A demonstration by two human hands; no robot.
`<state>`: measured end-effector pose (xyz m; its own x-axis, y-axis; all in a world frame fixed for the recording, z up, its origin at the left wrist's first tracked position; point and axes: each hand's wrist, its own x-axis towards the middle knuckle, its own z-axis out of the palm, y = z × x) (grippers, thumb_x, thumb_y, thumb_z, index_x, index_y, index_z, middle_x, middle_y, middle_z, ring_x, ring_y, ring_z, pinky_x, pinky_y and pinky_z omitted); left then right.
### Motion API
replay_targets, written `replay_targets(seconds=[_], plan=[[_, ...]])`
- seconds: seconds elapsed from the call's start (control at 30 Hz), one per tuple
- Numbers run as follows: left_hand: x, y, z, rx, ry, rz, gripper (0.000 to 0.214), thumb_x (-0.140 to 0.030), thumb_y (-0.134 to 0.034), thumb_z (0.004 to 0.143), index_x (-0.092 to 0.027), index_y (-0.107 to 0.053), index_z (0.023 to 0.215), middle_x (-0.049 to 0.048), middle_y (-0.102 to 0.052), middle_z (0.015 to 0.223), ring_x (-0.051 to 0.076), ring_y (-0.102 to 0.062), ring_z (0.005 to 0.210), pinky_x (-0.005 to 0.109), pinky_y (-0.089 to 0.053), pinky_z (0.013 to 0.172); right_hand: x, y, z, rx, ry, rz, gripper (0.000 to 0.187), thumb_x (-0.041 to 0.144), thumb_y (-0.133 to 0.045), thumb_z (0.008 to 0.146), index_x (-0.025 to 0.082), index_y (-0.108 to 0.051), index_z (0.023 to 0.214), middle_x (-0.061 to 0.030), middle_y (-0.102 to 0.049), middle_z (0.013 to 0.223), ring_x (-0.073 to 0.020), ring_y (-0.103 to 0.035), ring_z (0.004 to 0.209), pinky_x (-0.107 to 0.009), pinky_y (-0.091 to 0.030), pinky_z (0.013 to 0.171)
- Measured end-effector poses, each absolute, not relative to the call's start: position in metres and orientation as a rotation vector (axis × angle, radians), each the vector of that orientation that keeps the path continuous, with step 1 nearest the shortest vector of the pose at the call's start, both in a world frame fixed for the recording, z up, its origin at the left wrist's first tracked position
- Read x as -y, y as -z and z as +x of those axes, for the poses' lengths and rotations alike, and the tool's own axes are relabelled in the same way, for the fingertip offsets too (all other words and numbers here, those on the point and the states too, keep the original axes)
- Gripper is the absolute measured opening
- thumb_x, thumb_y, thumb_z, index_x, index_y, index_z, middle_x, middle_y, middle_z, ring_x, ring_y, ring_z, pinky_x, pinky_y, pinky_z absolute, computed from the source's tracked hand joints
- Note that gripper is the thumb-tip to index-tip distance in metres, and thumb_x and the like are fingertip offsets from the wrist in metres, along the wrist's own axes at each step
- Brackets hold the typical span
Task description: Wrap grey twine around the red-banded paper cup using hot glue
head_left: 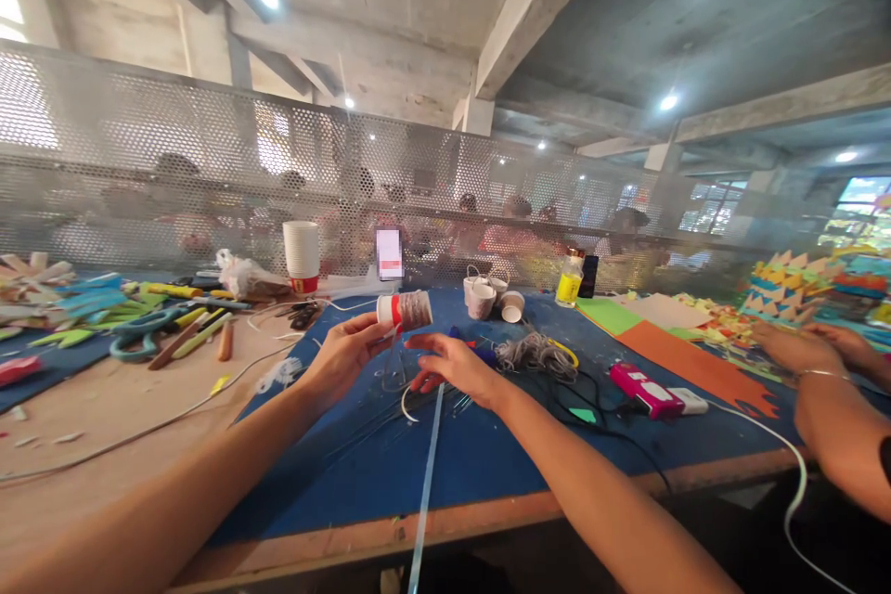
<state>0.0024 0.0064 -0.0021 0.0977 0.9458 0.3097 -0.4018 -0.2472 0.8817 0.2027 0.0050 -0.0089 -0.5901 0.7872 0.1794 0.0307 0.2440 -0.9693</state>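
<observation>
My left hand (344,348) pinches cup (407,309) by rim end, cup on its side in air above mat (487,473). My right hand (452,367) just below cup, fingers loosely spread, palm down. Yarn (535,353) near right hand

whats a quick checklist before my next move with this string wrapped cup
1. cup secure in left hand: ok, fingertips grip its white end, and it lies on its side.
2. right hand free: ok, fingers spread just below the cup.
3. string's loose end located: cannot tell, too fine.
4. twine bundle near: ok, on the blue mat beyond the right hand.
5. co-worker's hands apart: ok, far right.
</observation>
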Motion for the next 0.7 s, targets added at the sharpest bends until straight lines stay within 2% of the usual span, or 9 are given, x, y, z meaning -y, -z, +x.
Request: replay_targets(seconds=[0.07, 0.13, 0.2, 0.27, 0.33, 0.43, 0.57, 0.7], plan=[[-0.004, 0.001, 0.003, -0.634, -1.441, 1.197, 0.025, -0.024, -0.077, 0.073, -0.014, -0.075, 0.095, 0.0094, -0.073, 0.098, 0.019, -0.067, 0.088, 0.031, -0.052, 0.086, 0.004, 0.008, 0.199, 1.824, -1.62, -0.599, 0.047, 0.026, -0.059, 0.085, 0.028, -0.047, 0.13, -0.0072, -0.039, 0.147, -0.0124, -0.07, 0.076, -0.03, -0.056, 0.07], [-0.004, 0.001, 0.004, -0.638, -1.439, 1.199, 0.025, -0.023, -0.077, 0.073, -0.014, -0.075, 0.096, 0.0095, -0.073, 0.097, 0.019, -0.067, 0.086, 0.03, -0.052, 0.084, 0.009, 0.007, 0.197, 1.831, -1.761, -0.497, 0.054, 0.028, -0.063, 0.084, 0.031, -0.044, 0.134, -0.0073, -0.038, 0.148, -0.0129, -0.07, 0.079, -0.031, -0.057, 0.075], [-0.003, 0.001, 0.004, -0.649, -1.447, 1.194, 0.023, -0.023, -0.078, 0.073, -0.013, -0.075, 0.094, 0.0091, -0.074, 0.095, 0.018, -0.067, 0.085, 0.03, -0.052, 0.083, 0.011, 0.006, 0.197, 1.837, -1.845, -0.455, 0.055, 0.031, -0.065, 0.084, 0.03, -0.043, 0.135, -0.0086, -0.047, 0.14, -0.0131, -0.07, 0.079, -0.03, -0.056, 0.075], [-0.003, 0.001, 0.004, -0.66, -1.458, 1.204, 0.023, -0.023, -0.078, 0.072, -0.013, -0.075, 0.093, 0.0088, -0.074, 0.095, 0.019, -0.067, 0.086, 0.03, -0.051, 0.084, 0.011, 0.007, 0.197, 1.846, -1.846, -0.478, 0.052, 0.033, -0.066, 0.084, 0.024, -0.047, 0.131, -0.009, -0.06, 0.124, -0.0124, -0.069, 0.076, -0.027, -0.056, 0.071], [-0.003, 0.002, 0.004, -0.685, -1.466, 1.229, 0.024, -0.025, -0.078, 0.071, -0.014, -0.075, 0.093, 0.0085, -0.074, 0.095, 0.02, -0.067, 0.087, 0.031, -0.051, 0.085, 0.008, 0.008, 0.197, 1.857, -1.742, -0.558, 0.046, 0.035, -0.068, 0.083, 0.02, -0.053, 0.123, -0.0069, -0.068, 0.104, -0.01, -0.066, 0.068, -0.022, -0.053, 0.064], [-0.002, 0.003, 0.004, -0.768, -1.466, 1.283, 0.028, -0.029, -0.079, 0.069, -0.015, -0.076, 0.093, 0.008, -0.075, 0.094, 0.021, -0.067, 0.087, 0.034, -0.05, 0.087, 0.003, 0.011, 0.197, 1.884, -1.468, -0.696, 0.033, 0.036, -0.066, 0.083, 0.018, -0.06, 0.11, -0.0023, -0.069, 0.084, -0.0066, -0.058, 0.055, -0.018, -0.048, 0.054], [-0.002, 0.004, 0.004, -0.926, -1.438, 1.431, 0.03, -0.036, -0.078, 0.068, -0.017, -0.077, 0.091, 0.0072, -0.076, 0.089, 0.023, -0.067, 0.083, 0.033, -0.049, 0.081, -0.002, 0.014, 0.197, 1.931, -1.104, -0.793, 0.021, 0.034, -0.061, 0.086, 0.017, -0.062, 0.097, 0.0011, -0.065, 0.07, -0.0063, -0.052, 0.047, -0.018, -0.044, 0.049], [-0.002, 0.005, 0.004, -1.005, -1.39, 1.547, 0.03, -0.039, -0.076, 0.07, -0.018, -0.077, 0.091, 0.0066, -0.076, 0.087, 0.022, -0.065, 0.08, 0.03, -0.047, 0.075, -0.003, 0.013, 0.2, 1.91, -0.864, -0.875, 0.02, 0.038, -0.058, 0.087, 0.019, -0.063, 0.092, 0.0028, -0.061, 0.064, -0.0085, -0.052, 0.049, -0.019, -0.042, 0.048]])
